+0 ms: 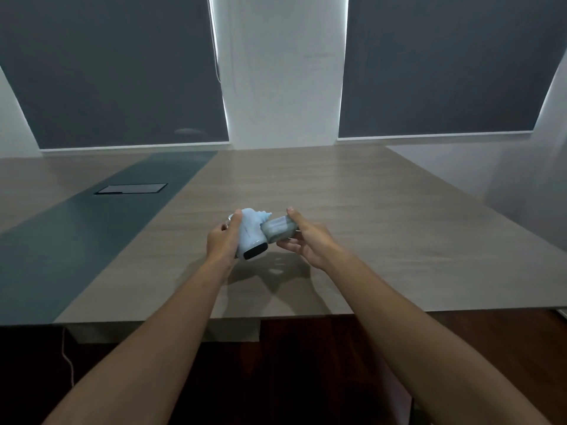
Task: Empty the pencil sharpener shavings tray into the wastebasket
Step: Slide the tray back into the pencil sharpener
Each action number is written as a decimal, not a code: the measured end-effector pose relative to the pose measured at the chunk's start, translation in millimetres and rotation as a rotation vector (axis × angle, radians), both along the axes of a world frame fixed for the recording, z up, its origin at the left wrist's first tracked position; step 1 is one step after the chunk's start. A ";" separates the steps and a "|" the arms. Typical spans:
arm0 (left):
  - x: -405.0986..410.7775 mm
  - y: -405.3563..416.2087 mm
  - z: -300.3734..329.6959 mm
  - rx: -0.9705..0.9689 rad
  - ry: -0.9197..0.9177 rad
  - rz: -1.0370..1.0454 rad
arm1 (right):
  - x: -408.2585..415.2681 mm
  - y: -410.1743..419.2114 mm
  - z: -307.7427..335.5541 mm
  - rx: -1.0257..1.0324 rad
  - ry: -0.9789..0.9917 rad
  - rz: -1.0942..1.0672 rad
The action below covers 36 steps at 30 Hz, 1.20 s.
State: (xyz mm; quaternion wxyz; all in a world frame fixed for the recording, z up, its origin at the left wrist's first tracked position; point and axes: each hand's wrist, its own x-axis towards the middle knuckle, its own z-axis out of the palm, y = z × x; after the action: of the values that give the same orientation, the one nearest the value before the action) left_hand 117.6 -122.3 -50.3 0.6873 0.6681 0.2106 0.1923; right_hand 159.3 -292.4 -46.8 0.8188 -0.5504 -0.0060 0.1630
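Note:
A pale blue pencil sharpener [253, 233] is held tilted above the wooden table [368, 210], near its front middle. My left hand [222, 240] grips the sharpener body from the left, thumb on top. My right hand [302, 236] holds the translucent grey shavings tray [277, 229], which meets the sharpener's right side; I cannot tell whether it is fully out of the body. A dark opening shows at the sharpener's lower end. No wastebasket is in view.
A dark grey strip [92, 228] runs across the table's left part, with a black cable hatch [132, 188] set in it. Dark window blinds [445, 65] hang behind. A thin white cable [68, 360] dangles below the table's front edge.

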 end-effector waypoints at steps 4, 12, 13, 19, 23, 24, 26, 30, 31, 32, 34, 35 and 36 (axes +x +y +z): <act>-1.0 -2.2 5.2 0.052 -0.042 -0.027 | -5.0 6.7 -1.6 -0.020 -0.006 -0.002; -5.9 -10.5 11.1 0.088 -0.067 -0.034 | -21.3 24.8 -3.0 -0.215 -0.108 0.019; -7.2 -9.1 11.0 0.086 -0.060 -0.022 | -23.4 26.3 -3.3 -0.230 -0.115 0.022; -21.6 11.6 10.4 0.136 -0.035 0.039 | -35.8 37.8 -1.0 -0.354 -0.109 0.063; -40.2 35.2 9.1 0.240 -0.049 0.117 | -48.3 64.0 0.4 -0.420 -0.133 0.169; -44.2 42.0 8.5 0.261 -0.051 0.144 | -50.5 71.6 1.4 -0.404 -0.132 0.204; -52.9 56.9 8.0 0.294 -0.034 0.198 | -54.0 86.9 3.0 -0.375 -0.130 0.271; -65.6 84.1 5.1 0.403 -0.003 0.325 | -54.4 108.1 0.2 -0.406 -0.110 0.289; -68.8 89.8 3.7 0.421 0.008 0.355 | -54.7 111.3 -0.7 -0.408 -0.105 0.288; -71.0 95.8 1.5 0.432 0.010 0.385 | -54.6 113.6 -2.5 -0.403 -0.105 0.288; -74.1 104.6 -3.6 0.436 0.024 0.429 | -52.5 113.4 -6.6 -0.394 -0.110 0.268; -75.6 107.8 -5.5 0.439 0.039 0.449 | -51.3 113.0 -8.9 -0.390 -0.113 0.253; -75.4 111.3 -8.4 0.436 0.048 0.463 | -48.7 112.1 -12.0 -0.387 -0.121 0.229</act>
State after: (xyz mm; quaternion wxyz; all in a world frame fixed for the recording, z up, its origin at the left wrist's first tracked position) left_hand 42.2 -11.0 -58.7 0.4606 0.7384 0.3271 0.3683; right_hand 110.6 -180.4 -58.8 0.6723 -0.7017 -0.0859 0.2197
